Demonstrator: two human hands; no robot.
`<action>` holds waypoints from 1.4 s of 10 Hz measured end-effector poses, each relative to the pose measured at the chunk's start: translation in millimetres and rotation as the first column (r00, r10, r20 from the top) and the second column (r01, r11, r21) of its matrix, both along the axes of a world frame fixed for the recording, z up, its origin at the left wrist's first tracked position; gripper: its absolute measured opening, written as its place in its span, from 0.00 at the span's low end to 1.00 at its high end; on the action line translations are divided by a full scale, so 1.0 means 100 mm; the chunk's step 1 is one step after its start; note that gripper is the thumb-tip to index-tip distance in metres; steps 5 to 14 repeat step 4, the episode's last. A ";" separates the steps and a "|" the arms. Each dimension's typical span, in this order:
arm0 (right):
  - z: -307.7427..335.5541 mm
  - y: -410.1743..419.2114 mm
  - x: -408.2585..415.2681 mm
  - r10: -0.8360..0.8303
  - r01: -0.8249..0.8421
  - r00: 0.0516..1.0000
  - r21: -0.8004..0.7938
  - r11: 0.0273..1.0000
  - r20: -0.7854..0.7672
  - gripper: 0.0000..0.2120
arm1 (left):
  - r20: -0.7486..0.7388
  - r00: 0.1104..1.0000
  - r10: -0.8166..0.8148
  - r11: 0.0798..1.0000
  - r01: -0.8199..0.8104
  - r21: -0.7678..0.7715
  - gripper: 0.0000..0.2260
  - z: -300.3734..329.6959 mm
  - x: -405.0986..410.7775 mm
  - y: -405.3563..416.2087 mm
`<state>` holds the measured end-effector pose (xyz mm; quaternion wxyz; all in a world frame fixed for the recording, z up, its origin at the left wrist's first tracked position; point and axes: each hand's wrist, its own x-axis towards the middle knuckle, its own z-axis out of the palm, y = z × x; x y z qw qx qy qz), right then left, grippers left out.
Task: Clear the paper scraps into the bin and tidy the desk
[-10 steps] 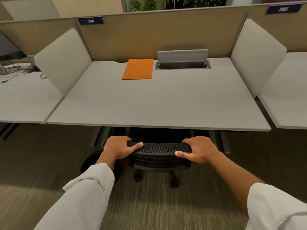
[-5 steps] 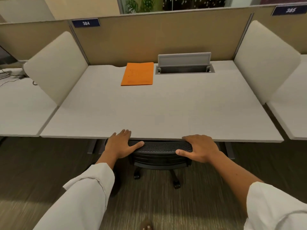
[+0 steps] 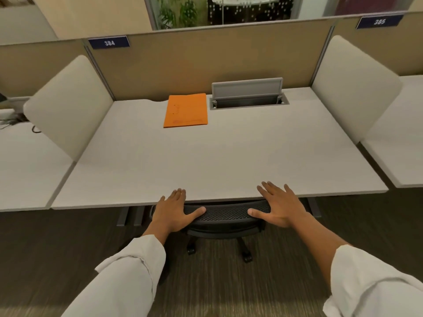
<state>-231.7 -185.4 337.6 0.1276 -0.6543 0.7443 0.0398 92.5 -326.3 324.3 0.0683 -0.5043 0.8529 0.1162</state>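
A black mesh office chair (image 3: 226,216) is tucked under the grey desk (image 3: 206,161), with only its top edge and wheels showing. My left hand (image 3: 174,211) rests flat on the chair's left top corner, fingers spread and reaching over the desk's front edge. My right hand (image 3: 279,207) lies flat on the chair's right top corner, fingers apart. An orange folder (image 3: 185,110) lies flat at the back of the desk. No paper scraps or bin are in view.
An open grey cable hatch (image 3: 248,97) sits at the back, right of the folder. Cream side dividers (image 3: 68,104) (image 3: 352,88) and a tan back panel (image 3: 206,62) enclose the desk. Neighbouring desks lie left and right, with cables (image 3: 13,122) on the left one.
The chair has slid forward under the desk with both hands on its back. My fingers went from curled over the chair's top to spread flat. The view moved closer to the desk.
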 end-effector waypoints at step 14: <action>0.15 0.03 -0.05 -0.036 0.036 0.999 -0.022 0.999 -0.002 0.54 | 0.007 0.998 -0.057 0.993 0.058 -0.107 0.55 0.30 -0.04 0.06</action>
